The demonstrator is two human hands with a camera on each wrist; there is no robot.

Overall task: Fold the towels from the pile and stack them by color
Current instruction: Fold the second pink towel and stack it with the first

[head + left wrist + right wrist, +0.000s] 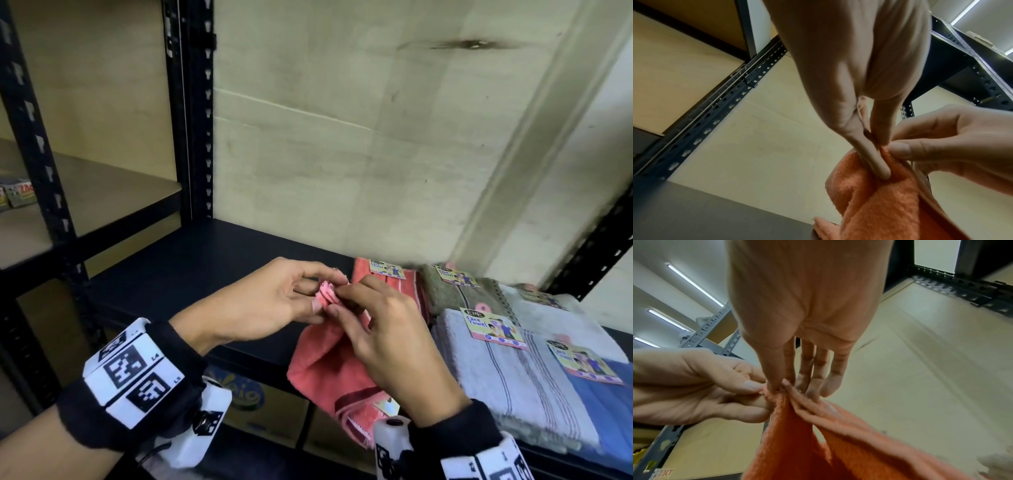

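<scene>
A coral-pink towel (329,363) hangs in the air in front of the black shelf (191,260), its gathered top edge held up between both hands. My left hand (320,291) pinches that edge from the left with thumb and fingers. Touching it from the right, my right hand (337,299) pinches the same bunched edge. The wrist views show the towel (879,203) (818,443) draping down from the fingertips. Folded towels lie on the shelf to the right: a coral one (394,284), an olive one (455,291), a white striped one (507,363) and a blue one (603,407).
Paper "Face Towel" tags (491,327) sit on the folded towels. A black slotted upright (197,109) stands at the shelf's left end, with a wooden-shelved rack (89,192) beyond it. Cardboard boxes (260,407) sit below the shelf. A beige wall backs the shelf.
</scene>
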